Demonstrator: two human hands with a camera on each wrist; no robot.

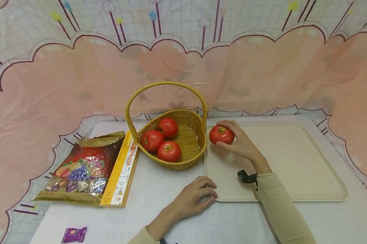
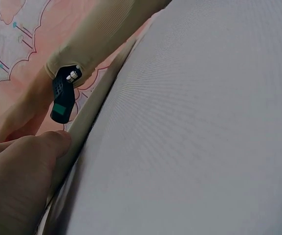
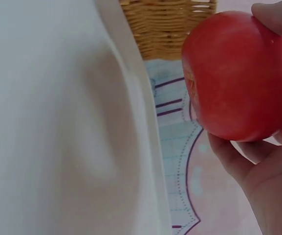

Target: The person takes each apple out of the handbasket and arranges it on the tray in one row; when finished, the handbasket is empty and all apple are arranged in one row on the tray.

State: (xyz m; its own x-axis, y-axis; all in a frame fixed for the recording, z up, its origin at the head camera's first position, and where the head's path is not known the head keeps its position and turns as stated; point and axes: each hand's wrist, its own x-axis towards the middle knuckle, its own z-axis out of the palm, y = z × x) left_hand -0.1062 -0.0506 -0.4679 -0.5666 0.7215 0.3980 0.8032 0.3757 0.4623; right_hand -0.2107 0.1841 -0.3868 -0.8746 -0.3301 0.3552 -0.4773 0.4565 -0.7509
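A red apple (image 1: 221,135) is in my right hand (image 1: 242,144), above the left part of the beige tray (image 1: 293,162). Thumb and fingers grip it from opposite sides, as the right wrist view also shows with the apple (image 3: 241,76) raised over the tray's rim. My left hand (image 1: 195,198) lies at the tray's near left corner, its fingers loosely bent and holding nothing. In the left wrist view its fingertip (image 2: 57,142) is at the tray's edge. Several more inches left of the held apple, a yellow wicker basket (image 1: 188,135) contains three red apples (image 1: 169,151).
Left of the basket, a bag of fruit candy (image 1: 83,169) leans beside an orange and white pasta box (image 1: 121,173). One purple wrapped candy (image 1: 74,235) lies near the table's front left. The basket's tall handle (image 1: 166,83) arches upward. A patterned cloth (image 1: 183,74) hangs behind the table.
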